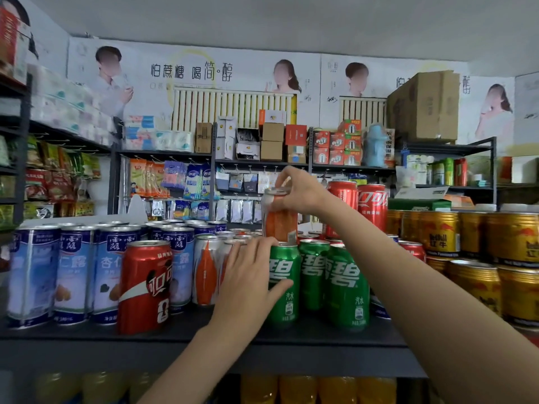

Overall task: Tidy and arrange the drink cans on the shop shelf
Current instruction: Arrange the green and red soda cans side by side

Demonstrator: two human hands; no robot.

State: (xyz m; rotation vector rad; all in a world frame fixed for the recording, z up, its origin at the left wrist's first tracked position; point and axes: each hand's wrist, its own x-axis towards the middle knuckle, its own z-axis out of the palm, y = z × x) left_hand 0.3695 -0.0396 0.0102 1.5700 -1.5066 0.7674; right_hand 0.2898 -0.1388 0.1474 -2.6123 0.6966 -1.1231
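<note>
Nearest you, the dark shelf carries the cans, and below its edge sit blurred yellow and orange bottles. Your left hand lies against the front row, fingers straight, the thumb touching a green can; that grip is released and holds nothing. Three green cans stand side by side, marked 碧 in white with 汽水 beneath. Left of your hand stands an orange-and-white can, then a red can with 可口 in white script, set ahead of the row. Further left are blue cans reading 露露 and 杏仁露. To the right, gold cans are stacked in two tiers, reading Red Bull and 红牛.

Your right hand is grasping an orange can by its top rim, holding it upright just over the green cans. Behind it stand two more red cola cans.

Beyond, wire racks hold hanging packets, small boxes and tissue packs, with a big cardboard box up on the right. The wall poster reads 怕蔗糖 喝简醇.
</note>
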